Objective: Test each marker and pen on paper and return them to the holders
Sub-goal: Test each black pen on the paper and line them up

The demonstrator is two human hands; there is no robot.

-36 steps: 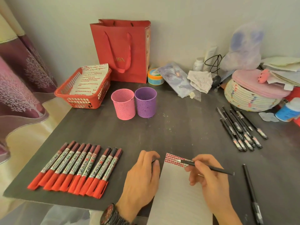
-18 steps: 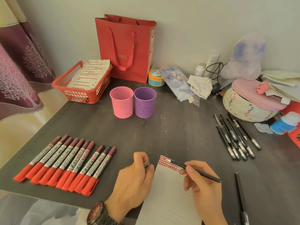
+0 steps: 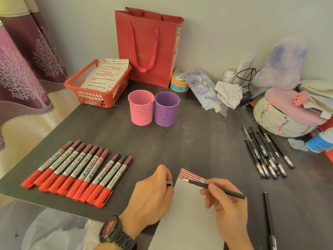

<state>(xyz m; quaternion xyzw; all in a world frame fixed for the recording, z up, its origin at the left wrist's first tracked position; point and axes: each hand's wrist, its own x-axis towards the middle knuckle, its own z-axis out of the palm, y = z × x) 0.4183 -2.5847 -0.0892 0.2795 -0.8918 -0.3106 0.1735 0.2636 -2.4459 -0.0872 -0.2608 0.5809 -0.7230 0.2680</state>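
Pinches a black pen (image 3: 225, 191) between thumb and fingers (image 3: 213, 186) of the right hand (image 3: 227, 204), tip at the red-marked top edge of the paper (image 3: 187, 222). Curls the left hand (image 3: 151, 195) tightly round a small dark piece (image 3: 169, 183), just beside the paper. Further out: 10 red markers (image 3: 81, 172) in a row on the left, black pens (image 3: 264, 152) bunched on the right, pink holder (image 3: 141, 110) touching purple holder (image 3: 167, 111) beyond.
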